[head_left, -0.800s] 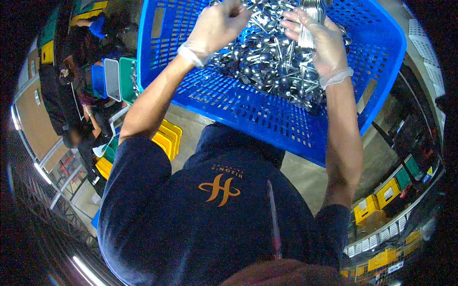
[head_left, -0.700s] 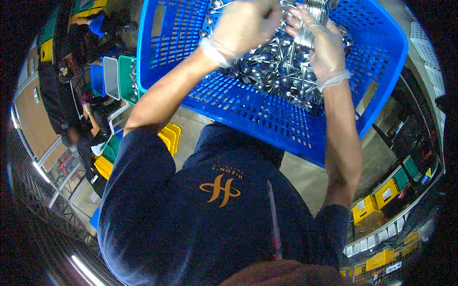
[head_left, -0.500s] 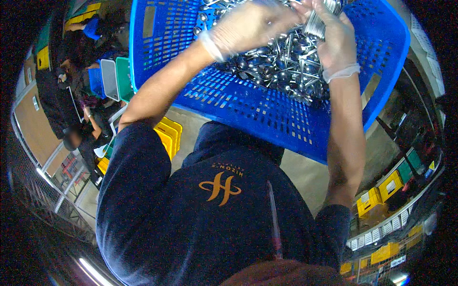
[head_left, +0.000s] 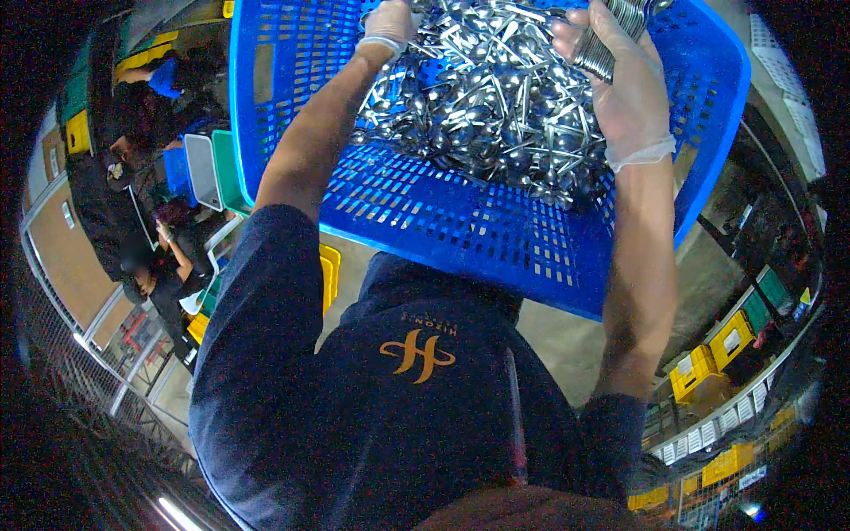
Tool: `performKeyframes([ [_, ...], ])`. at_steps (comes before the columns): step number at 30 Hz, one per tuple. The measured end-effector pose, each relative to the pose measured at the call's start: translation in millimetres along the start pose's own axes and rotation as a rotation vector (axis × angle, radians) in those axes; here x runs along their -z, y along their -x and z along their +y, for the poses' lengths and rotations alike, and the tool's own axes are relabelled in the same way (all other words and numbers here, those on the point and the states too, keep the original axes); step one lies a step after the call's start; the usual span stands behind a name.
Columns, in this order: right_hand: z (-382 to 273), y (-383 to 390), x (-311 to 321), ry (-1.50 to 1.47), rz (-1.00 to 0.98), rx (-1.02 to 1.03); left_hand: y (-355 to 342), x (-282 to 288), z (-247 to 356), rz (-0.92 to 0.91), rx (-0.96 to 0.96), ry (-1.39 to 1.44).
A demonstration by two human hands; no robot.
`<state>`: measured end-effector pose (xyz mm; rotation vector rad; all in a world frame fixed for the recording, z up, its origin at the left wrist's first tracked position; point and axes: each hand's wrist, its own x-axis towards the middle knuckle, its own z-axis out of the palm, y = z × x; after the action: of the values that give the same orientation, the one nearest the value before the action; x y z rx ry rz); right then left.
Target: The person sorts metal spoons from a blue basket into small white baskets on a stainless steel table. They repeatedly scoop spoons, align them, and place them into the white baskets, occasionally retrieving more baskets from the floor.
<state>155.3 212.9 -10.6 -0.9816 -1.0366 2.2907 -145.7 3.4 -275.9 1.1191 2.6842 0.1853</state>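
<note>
A big blue perforated plastic basket (head_left: 460, 243) holds a loose heap of steel cutlery (head_left: 496, 115), mostly spoons. My left hand (head_left: 386, 25), in a clear glove, reaches to the upper left of the heap with its fingers curled down; what they grip, if anything, is hidden. My right hand (head_left: 627, 84), also gloved, is over the right side of the heap, closed on a neat stack of spoons (head_left: 602, 44) lying along its fingers.
Co-workers (head_left: 173, 265) work at the left beside blue, grey (head_left: 204, 168) and green bins (head_left: 230, 168). Yellow crates (head_left: 328, 274) stand below the basket's left side; more yellow crates (head_left: 699, 372) and green ones are at the lower right.
My left hand has moved away from beside my right hand, to the basket's upper left. More of the heap shows between my hands. The spoon stack stays in my right hand.
</note>
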Motion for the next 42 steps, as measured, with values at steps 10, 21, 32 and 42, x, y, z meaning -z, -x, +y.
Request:
performKeyframes([
  [10,-1.5,2.2,-1.5,0.076,-0.033,-0.007,-10.7,-29.7,20.4,-0.246,-0.011,-0.218],
  [21,8.1,-3.2,12.0,0.121,-0.120,-0.083,78.4,118.7,68.7,-0.147,-0.053,0.229],
  [32,-16.9,23.3,-16.4,0.158,-0.561,-0.207,96.0,271.2,183.7,-0.473,-0.314,1.147],
  [42,-9.6,14.6,3.9,0.465,-0.577,0.157,70.1,87.8,108.3,-0.395,-0.434,0.286],
])
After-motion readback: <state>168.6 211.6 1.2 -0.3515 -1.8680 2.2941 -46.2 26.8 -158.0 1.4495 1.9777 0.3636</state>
